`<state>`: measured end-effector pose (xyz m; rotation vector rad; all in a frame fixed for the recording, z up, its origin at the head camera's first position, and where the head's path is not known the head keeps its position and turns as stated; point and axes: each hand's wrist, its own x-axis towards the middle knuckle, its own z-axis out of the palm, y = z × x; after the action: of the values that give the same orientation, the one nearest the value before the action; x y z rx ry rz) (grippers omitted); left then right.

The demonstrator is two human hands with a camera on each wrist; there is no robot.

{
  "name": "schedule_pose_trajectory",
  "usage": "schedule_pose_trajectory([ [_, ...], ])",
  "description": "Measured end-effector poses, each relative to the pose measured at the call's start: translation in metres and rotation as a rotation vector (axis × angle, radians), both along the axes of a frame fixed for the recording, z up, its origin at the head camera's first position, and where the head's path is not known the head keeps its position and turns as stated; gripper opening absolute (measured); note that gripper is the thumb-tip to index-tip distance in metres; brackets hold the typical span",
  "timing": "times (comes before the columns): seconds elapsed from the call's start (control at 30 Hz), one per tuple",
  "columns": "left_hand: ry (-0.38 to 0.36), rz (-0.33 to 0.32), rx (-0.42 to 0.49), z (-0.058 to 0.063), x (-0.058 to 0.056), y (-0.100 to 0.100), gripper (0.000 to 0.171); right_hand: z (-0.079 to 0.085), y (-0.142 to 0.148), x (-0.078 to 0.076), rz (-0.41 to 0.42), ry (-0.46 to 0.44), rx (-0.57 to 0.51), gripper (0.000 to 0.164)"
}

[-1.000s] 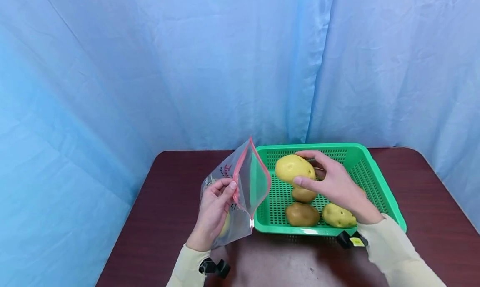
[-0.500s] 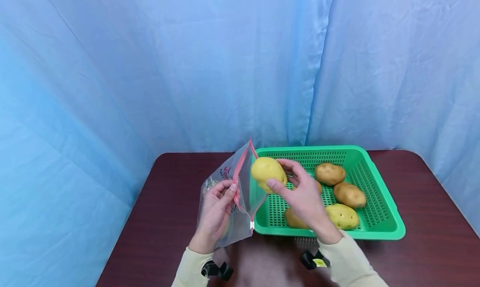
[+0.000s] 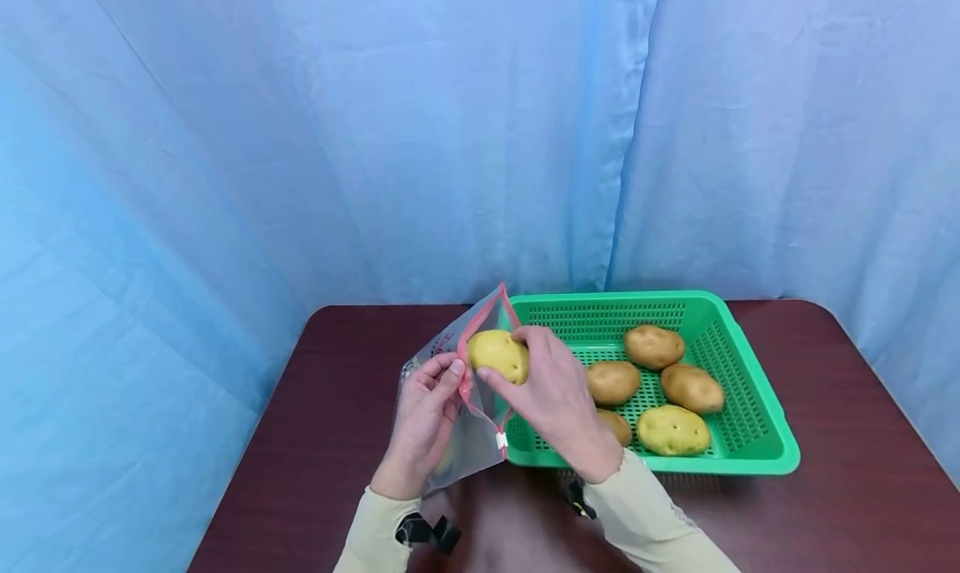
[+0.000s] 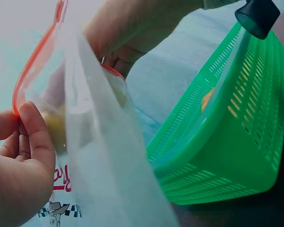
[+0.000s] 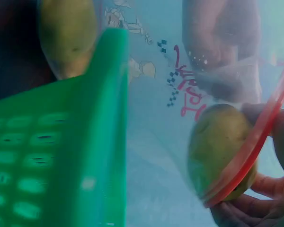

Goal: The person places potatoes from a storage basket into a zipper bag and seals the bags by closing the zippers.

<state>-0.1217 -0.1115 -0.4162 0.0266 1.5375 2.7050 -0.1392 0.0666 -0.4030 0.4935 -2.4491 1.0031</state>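
Observation:
My left hand pinches the pink zip edge of a clear printed zip bag between thumb and fingers, and the bag's mouth gapes toward the right. A yellow potato sits in that mouth, gripped by my right hand with the thumb below and fingers behind. In the right wrist view the pink zip crosses in front of this potato. Low in the bag another potato shows through the plastic. A white slider sits at the near end of the zip.
Right of the bag stands a green plastic basket holding several potatoes, among them a yellow one at its near side and a brown one at the back. The dark red table ends at a blue curtain.
My right hand has carried the yellow potato leftward from over the basket into the bag's mouth. The left hand has stayed nearly in place, holding the bag's edge.

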Motion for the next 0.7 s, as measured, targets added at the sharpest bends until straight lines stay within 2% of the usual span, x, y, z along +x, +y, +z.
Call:
schedule_pose_trajectory([
  [0.13, 0.008, 0.019, 0.004, 0.006, -0.004, -0.005, 0.016, 0.002, -0.01, -0.006, 0.008, 0.054, 0.126, 0.06],
  [0.27, 0.021, 0.071, 0.023, 0.012, -0.008, -0.011, 0.015, 0.001, -0.014, -0.012, 0.062, 0.048, 0.201, 0.059],
  [0.4, 0.025, 0.088, 0.037, 0.015, -0.008, -0.016, 0.015, -0.002, -0.007, -0.017, 0.089, 0.092, 0.156, 0.051],
  [0.5, 0.023, 0.1, 0.048, 0.017, -0.007, -0.02, 0.019, -0.004, 0.005, -0.019, 0.04, 0.117, 0.068, 0.047],
  [0.57, 0.024, 0.106, 0.053, 0.017, -0.007, -0.023, 0.02, -0.004, 0.013, -0.019, 0.007, 0.047, 0.021, 0.048],
  [0.63, 0.02, 0.111, 0.05, 0.018, -0.008, -0.026, 0.019, -0.004, 0.018, -0.019, -0.001, -0.092, -0.009, 0.049],
  [0.7, 0.018, 0.119, 0.043, 0.02, -0.009, -0.03, 0.018, -0.004, 0.022, -0.02, 0.019, -0.243, -0.015, 0.043],
])
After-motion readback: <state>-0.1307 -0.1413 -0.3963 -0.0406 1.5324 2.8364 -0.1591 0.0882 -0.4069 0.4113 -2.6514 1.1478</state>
